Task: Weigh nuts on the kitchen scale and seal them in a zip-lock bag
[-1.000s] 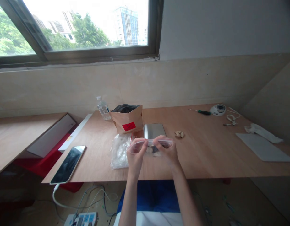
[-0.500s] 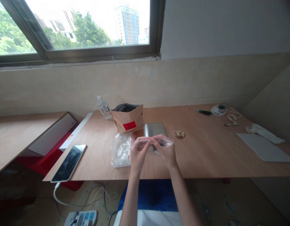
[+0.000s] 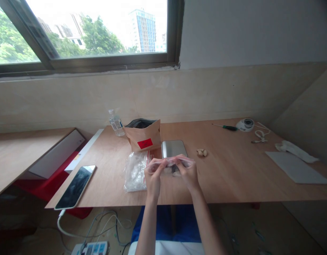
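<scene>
Seen from the head camera, the left hand (image 3: 154, 174) and right hand (image 3: 188, 173) pinch the top strip of a small clear bag (image 3: 170, 164) above the desk's (image 3: 232, 170) near edge, in front of a scale (image 3: 174, 148), paper bag (image 3: 144, 136) and, further back, a window (image 3: 83, 32).

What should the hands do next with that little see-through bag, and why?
Probably slide the pinching fingers along the top strip to press it shut. The left hand and right hand both grip the top edge of the small clear bag, which has small pale pieces inside and is held just above the table.
</scene>
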Demonstrator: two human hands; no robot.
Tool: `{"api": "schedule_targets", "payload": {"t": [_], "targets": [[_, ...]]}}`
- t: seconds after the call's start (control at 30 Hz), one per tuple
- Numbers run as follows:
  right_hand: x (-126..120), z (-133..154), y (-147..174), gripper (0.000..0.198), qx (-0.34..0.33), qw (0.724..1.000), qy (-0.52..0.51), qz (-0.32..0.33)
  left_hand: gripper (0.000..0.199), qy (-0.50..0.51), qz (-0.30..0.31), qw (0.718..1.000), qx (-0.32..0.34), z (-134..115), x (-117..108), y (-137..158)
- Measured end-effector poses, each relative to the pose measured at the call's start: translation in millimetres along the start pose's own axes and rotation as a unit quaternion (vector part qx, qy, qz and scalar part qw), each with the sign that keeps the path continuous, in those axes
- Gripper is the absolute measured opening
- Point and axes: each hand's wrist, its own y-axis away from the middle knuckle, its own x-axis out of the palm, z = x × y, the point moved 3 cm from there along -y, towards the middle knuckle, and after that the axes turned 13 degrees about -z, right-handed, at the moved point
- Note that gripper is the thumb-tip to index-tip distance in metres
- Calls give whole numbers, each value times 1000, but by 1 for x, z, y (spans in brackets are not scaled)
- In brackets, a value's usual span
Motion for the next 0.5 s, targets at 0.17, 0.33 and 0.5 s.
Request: {"api": "schedule_targets", "payload": {"t": [0.17,0.33,0.5], "targets": [[1,-1,0,22,5,1000,7,22,23,11,-26,1000,13,0,0,-1],[1,-3,-2,20,15,1000,-3,20,23,-9,-19,999,26,-2,0,-3],[0,3,-3,20,8,1000,-15,-2,24,-6,25,999,36,-4,1,-3]]}}
